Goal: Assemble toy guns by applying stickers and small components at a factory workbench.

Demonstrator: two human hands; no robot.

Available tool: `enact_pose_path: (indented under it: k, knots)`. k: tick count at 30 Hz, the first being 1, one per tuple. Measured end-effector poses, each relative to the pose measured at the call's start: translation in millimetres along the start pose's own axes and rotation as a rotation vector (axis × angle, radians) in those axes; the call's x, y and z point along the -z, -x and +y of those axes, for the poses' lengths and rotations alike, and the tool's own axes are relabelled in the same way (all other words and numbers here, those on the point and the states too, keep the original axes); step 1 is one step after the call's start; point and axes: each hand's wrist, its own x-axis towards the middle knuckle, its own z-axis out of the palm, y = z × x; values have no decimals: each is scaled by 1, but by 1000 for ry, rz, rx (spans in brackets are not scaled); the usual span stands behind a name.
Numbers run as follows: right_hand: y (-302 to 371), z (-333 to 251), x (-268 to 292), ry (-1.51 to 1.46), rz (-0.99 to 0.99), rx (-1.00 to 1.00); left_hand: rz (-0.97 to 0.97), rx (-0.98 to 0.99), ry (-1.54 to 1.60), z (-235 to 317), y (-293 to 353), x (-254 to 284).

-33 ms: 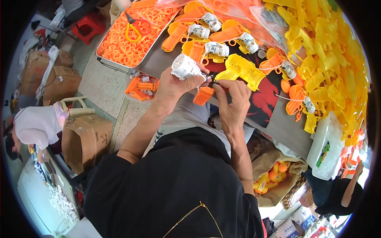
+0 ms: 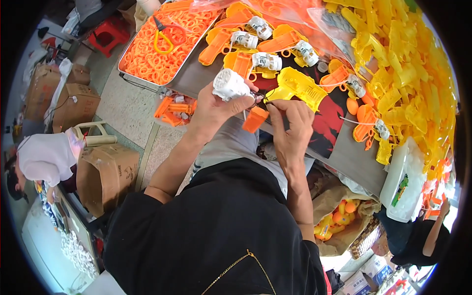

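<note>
both forearms rise from the lower edge, bent at the elbow, and meet above the person's lap at the near edge of the grey table (image 2: pixel 344 152). the left hand (image 2: pixel 216 105) is wrapped tight around a white ribbed plastic motor block (image 2: pixel 229 84), which sticks up out of the fist. the right hand (image 2: pixel 290 123) pinches its fingertips together on thin dark wires just beside that block. a small orange plastic piece (image 2: pixel 254 119) hangs between the two hands, smooth and boxy.
</note>
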Motion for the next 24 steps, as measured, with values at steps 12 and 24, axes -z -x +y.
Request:
enact_pose_path:
  k: [12, 24]
  knots:
    - [-6, 6, 52, -969, -169, -484, -198, 229, 264, -1, -13, -39]
    - [-11, 25, 49, -200, 13, 130, -239, 327, 380, -6, -25, -49]
